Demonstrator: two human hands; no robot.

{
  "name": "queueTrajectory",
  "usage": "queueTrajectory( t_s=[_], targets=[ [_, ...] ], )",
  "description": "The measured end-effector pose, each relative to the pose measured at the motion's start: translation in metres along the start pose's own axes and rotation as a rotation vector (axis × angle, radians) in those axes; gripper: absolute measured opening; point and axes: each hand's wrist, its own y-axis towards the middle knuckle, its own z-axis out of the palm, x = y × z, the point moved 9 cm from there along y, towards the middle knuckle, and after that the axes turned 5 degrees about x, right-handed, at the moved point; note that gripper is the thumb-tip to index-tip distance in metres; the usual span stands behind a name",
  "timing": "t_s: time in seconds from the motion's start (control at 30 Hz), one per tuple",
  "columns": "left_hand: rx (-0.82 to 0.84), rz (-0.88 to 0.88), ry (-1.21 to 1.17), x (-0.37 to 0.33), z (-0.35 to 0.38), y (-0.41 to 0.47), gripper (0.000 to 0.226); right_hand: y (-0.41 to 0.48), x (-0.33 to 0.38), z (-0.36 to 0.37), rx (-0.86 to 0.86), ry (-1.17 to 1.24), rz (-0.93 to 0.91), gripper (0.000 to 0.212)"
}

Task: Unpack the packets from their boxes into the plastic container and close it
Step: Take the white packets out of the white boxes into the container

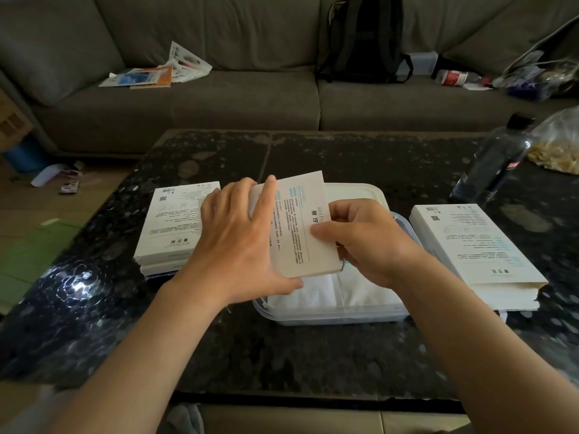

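Observation:
I hold a white printed box (300, 227) tilted above a clear plastic container (338, 314) in the middle of the dark table. My left hand (238, 242) grips the box's left side, index finger stretched along its top edge and thumb under its lower corner. My right hand (360, 242) pinches the right edge, thumb on the printed face. White packets (313, 292) lie inside the container. Its white lid (360, 192) lies behind it. A stack of similar boxes (169, 227) sits to the left, another box (470, 255) to the right with its near end open.
A dark plastic bottle (498, 161) and a clear bag of pale food (560, 145) stand at the table's far right. Beyond the table is a grey sofa (250, 98) with papers (156, 73), a black backpack (366, 39) and clutter.

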Motion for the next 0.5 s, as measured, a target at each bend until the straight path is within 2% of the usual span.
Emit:
queueTrajectory(
  t_s=[0.27, 0.37, 0.5],
  targets=[
    [-0.002, -0.094, -0.097, 0.026, -0.010, 0.002, 0.141, -0.008, 0.016, -0.009, -0.021, 0.019, -0.035, 0.022],
    [-0.002, -0.118, -0.099, 0.030, -0.009, 0.002, 0.142, -0.009, 0.012, -0.001, 0.034, -0.005, -0.030, 0.019],
    [0.001, -0.136, -0.119, 0.033, -0.008, 0.002, 0.143, -0.008, 0.011, 0.005, 0.141, 0.117, -0.025, 0.026]
  ],
)
